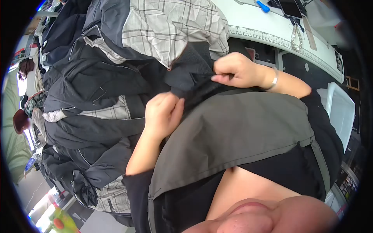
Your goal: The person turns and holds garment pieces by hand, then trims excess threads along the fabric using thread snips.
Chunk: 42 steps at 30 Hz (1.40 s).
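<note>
Black ribbed fabric (192,64), part of a dark garment with a light plaid lining (155,31), is stretched between both hands in front of the apron. My left hand (163,114) has its fingers curled closed on the lower edge of this black fabric. On the other side, my right hand (237,70) pinches the fabric between thumb and fingers, and a band circles that wrist. The fingertips of both hands are partly hidden by folds.
Dark jackets (89,77) are heaped at the left. A white table edge with a measuring tape (268,36) runs across the upper right, carrying a phone (290,8) and a blue tool (263,6). Beside my right elbow is a pale plastic bin (342,112). Another person (21,121) appears far left.
</note>
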Each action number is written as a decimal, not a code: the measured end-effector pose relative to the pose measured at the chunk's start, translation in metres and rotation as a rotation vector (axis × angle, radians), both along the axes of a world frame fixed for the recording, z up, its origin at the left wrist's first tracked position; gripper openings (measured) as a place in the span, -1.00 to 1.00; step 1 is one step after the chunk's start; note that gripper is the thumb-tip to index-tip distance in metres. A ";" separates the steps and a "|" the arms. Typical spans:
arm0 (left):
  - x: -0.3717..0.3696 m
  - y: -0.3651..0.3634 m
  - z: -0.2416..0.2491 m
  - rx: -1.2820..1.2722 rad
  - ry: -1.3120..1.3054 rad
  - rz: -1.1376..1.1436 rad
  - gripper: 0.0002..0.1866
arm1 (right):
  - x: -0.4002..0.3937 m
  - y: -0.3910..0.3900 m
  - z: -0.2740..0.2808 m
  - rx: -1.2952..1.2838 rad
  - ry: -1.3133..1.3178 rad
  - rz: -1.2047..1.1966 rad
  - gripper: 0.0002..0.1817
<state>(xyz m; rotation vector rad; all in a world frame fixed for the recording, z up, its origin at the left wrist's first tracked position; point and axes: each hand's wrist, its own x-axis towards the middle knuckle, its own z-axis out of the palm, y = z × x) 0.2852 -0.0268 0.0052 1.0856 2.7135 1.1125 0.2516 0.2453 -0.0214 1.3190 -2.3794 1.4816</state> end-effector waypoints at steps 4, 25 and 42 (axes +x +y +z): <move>0.000 0.005 0.002 -0.063 -0.154 -0.004 -0.78 | 0.004 -0.002 0.008 0.061 -0.272 0.085 -0.67; -0.018 0.029 0.008 -0.209 -0.105 0.070 -0.79 | -0.096 0.111 -0.004 0.583 0.679 -0.977 -0.71; -0.029 0.034 0.038 -0.090 -0.112 0.011 -0.77 | -0.020 -0.044 0.041 0.321 -0.370 0.046 -0.49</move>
